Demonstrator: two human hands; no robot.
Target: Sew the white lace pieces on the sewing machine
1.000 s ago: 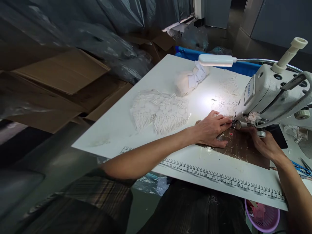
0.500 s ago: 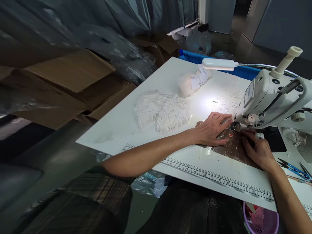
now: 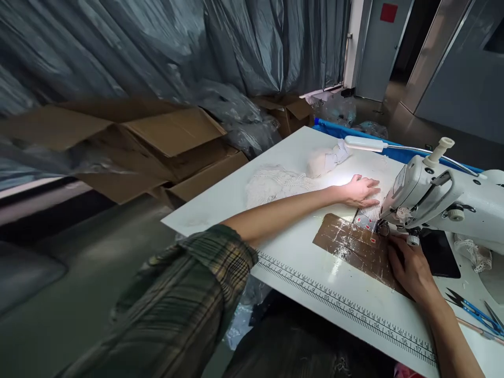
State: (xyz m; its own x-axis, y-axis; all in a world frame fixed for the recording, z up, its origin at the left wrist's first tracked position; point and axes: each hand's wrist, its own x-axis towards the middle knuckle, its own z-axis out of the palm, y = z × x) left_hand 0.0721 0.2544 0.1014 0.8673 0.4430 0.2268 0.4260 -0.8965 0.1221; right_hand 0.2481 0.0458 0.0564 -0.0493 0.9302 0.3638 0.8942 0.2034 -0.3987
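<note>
A white sewing machine (image 3: 441,194) stands at the right of the white table. My left hand (image 3: 360,191) is open behind its needle area, fingers spread and lying on white lace (image 3: 370,211) under the lamp's glow. The presser foot (image 3: 381,228) is just in front of that lace. My right hand (image 3: 411,265) rests low beside the foot, over the edge of a brown, tape-covered plate (image 3: 346,241). Its thumb and bent index finger are apart, and I see no cloth between them; the other fingers are partly hidden.
More white lace (image 3: 271,184) and a pale bundle (image 3: 325,161) lie on the table's far left. A black flat panel (image 3: 440,253) and blue-handled scissors (image 3: 474,313) are at right. A printed ruler (image 3: 338,299) runs along the front edge. Cardboard boxes (image 3: 177,128) stand beyond.
My left hand has moved away from me, off the brown plate and onto the lace behind the foot, uncovering the plate. The right hand stays beside the foot. The camera view has tilted up.
</note>
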